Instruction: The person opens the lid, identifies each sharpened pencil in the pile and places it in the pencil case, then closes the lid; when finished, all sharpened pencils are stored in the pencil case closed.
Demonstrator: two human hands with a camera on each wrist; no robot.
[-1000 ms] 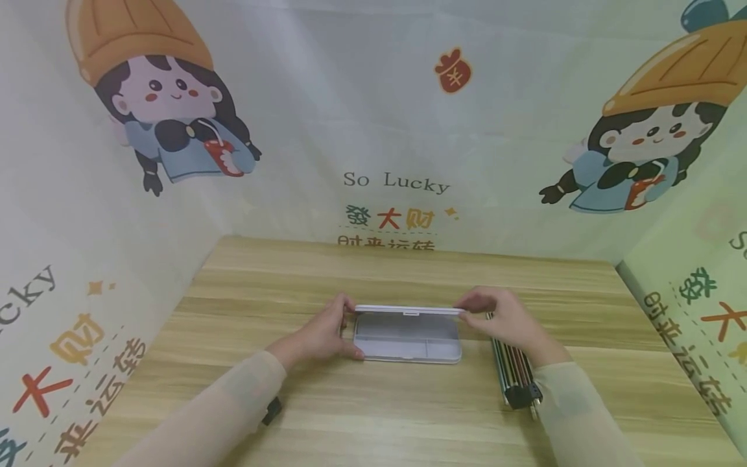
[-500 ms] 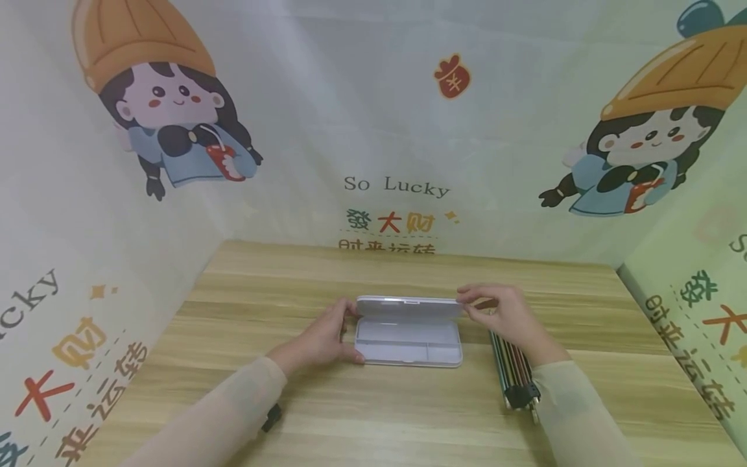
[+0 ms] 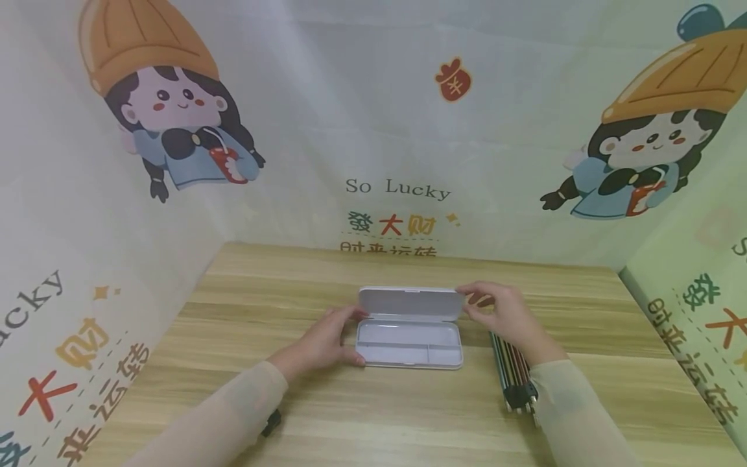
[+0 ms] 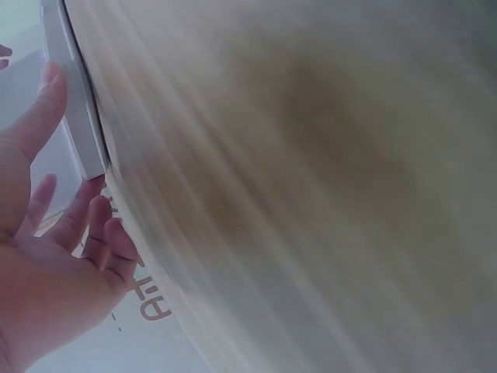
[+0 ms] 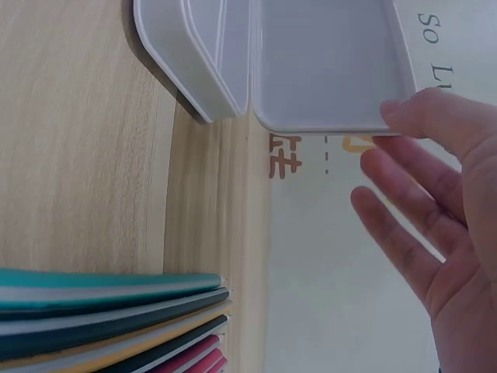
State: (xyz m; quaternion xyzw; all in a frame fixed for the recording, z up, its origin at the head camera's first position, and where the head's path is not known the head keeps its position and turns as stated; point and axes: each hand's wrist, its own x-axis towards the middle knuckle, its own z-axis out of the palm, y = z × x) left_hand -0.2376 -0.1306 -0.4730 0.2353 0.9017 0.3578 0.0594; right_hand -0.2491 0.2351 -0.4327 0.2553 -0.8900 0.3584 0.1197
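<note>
A white pencil case lies on the table with its lid raised on the far hinge, showing a long compartment and smaller ones in front. My left hand grips the left end of the base, thumb at the near corner and fingers toward the back. The left wrist view shows that thumb along the case wall. With thumb and index finger, my right hand pinches the lid's upper right corner. In the right wrist view its other fingers spread away from the lid.
A bundle of slim pencil-like sticks in several colours, with a black part at its near end, lies under my right wrist. A small black object shows beside my left sleeve. Printed cloth walls surround the wooden table.
The lid has swung up and back from partly raised to nearly upright, my right hand following it. The inside of the case shows more. My left hand stays at the left end.
</note>
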